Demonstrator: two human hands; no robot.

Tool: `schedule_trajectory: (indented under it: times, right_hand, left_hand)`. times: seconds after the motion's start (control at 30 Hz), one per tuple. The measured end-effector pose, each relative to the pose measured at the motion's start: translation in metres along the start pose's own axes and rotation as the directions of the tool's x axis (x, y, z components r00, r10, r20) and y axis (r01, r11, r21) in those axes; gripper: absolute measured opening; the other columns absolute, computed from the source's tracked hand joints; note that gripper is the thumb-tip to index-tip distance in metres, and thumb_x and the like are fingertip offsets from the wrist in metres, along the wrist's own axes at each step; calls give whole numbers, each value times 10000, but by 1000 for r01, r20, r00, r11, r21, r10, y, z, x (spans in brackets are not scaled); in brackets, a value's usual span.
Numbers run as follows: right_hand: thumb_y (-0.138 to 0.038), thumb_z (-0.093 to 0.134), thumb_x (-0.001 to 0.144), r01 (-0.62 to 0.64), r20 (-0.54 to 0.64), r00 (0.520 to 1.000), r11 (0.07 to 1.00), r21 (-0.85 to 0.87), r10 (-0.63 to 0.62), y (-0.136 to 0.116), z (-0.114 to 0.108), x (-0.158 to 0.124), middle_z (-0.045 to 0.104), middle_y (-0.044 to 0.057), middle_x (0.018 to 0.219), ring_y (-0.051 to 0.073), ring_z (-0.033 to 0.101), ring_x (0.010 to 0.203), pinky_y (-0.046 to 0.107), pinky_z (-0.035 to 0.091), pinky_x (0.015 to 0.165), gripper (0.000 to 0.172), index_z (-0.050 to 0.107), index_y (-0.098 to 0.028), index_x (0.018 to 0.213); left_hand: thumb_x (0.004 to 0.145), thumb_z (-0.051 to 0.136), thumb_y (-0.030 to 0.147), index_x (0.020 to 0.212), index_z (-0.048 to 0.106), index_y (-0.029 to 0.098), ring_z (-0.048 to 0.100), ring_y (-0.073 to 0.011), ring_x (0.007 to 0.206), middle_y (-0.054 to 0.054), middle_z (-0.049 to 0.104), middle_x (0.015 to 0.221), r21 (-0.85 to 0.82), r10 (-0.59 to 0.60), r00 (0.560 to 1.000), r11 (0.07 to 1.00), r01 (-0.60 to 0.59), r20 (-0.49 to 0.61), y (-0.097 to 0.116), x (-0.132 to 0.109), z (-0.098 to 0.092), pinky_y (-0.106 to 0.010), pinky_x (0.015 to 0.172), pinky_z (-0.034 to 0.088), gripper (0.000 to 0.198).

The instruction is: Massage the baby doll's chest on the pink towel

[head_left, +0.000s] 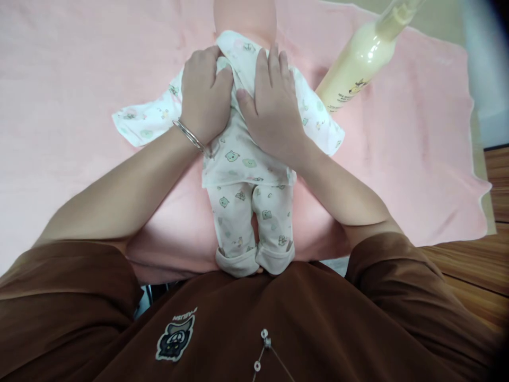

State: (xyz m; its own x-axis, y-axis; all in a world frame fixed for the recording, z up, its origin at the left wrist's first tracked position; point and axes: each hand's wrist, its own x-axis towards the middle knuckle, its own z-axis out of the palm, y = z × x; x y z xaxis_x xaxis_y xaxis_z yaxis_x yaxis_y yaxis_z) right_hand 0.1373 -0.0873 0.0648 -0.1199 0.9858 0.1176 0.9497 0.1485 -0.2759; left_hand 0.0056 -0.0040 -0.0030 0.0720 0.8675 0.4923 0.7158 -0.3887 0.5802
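A baby doll (245,18) in a white printed shirt (248,159) and matching trousers (234,217) with turned-up cuffs lies on a pink cloth, its feet toward me. The upper part of its head is cut off by the frame. My left hand (207,95) is closed at the chest on the left, its fingers curled into the shirt fabric and partly hidden. On the other side of the chest, my right hand (276,106) lies flat on the shirt with fingers stretched out. Both shirt sleeves spread sideways. A fold of cloth crosses near the collar, between the hands.
The pink cloth (397,175) covers the surface around the doll. At the upper right a pale yellow pump bottle (358,63) stands close to the right sleeve. Wooden flooring (469,265) shows past the cloth's right edge.
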Motion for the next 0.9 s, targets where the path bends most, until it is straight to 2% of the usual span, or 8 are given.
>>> schedule_trajectory:
  times: [0.17, 0.27, 0.33, 0.47, 0.57, 0.63, 0.73, 0.9]
  right_hand:
    - [-394, 254, 969, -41, 24, 999, 999, 33, 40, 24, 3, 25, 266, 71, 1566, 215, 193, 1483, 384, 162, 1256, 633, 258, -55, 1504]
    - [-398, 210, 958, -47, 40, 998, 999, 23, 46, 36, 5, 39, 317, 27, 1542, 166, 231, 1468, 356, 184, 1253, 611, 289, -115, 1494]
    - [-400, 215, 951, -47, 37, 998, 999, -20, 48, 32, 2, 33, 307, 15, 1547, 164, 224, 1469, 358, 189, 1249, 612, 281, -142, 1502]
    - [-398, 273, 956, 30, -3, 1000, 996, -79, -30, 6, -9, -6, 282, 73, 1559, 239, 227, 1466, 407, 188, 1243, 625, 294, -97, 1504]
    - [-362, 278, 951, 71, 16, 997, 991, -113, -69, -5, -15, -21, 260, 91, 1565, 254, 208, 1469, 407, 186, 1242, 622, 280, -74, 1502]
    - [-351, 277, 952, 112, 10, 994, 987, -112, -111, 1, -13, -14, 335, 89, 1526, 234, 255, 1444, 387, 206, 1237, 570, 336, -107, 1463]
    - [-407, 249, 973, 116, -50, 992, 992, -58, -119, 22, -2, 12, 553, 103, 1289, 244, 469, 1244, 407, 352, 1141, 450, 497, -179, 1271]
    - [-550, 232, 962, 56, -116, 992, 998, 2, -55, 42, 12, 32, 587, 71, 1163, 234, 513, 1074, 390, 450, 981, 425, 484, -270, 1157]
  left_hand:
    - [732, 507, -34, 1262, 494, 105, 406, -321, 1223, -145, 495, 1229, 144, 111, 981, 980, -135, 159, 23, -23, -15, -459, 1063, 343, 548]
    - [679, 505, -34, 1239, 481, 121, 373, -341, 1264, -141, 465, 1226, 152, 160, 963, 969, -195, 216, 38, -28, -25, -486, 1081, 337, 582]
    - [691, 494, -19, 1134, 523, 169, 449, -308, 1173, -114, 515, 1160, 128, 116, 975, 982, -141, 188, 39, -23, -25, -463, 1041, 381, 483]
    - [791, 463, 17, 885, 553, 214, 517, -264, 1027, -84, 591, 1018, 130, -120, 977, 987, 98, 176, 27, -3, -17, -429, 953, 420, 235]
    - [871, 440, 37, 955, 588, 186, 515, -264, 1033, -101, 600, 1049, 162, -135, 974, 981, 105, 184, 19, 3, -13, -426, 954, 405, 226]
    - [897, 443, 32, 1110, 590, 154, 504, -268, 1083, -111, 593, 1124, 171, -112, 978, 982, 81, 177, 18, 0, -13, -425, 991, 389, 286]
    - [928, 495, 64, 1260, 552, 140, 480, -273, 1165, -107, 575, 1209, 161, -109, 980, 983, 83, 164, 20, -7, -16, -424, 1046, 365, 346]
    - [966, 535, 183, 1206, 571, 212, 473, -291, 1159, -78, 576, 1194, 151, -173, 978, 976, 154, 119, 24, -10, -15, -466, 1019, 353, 245]
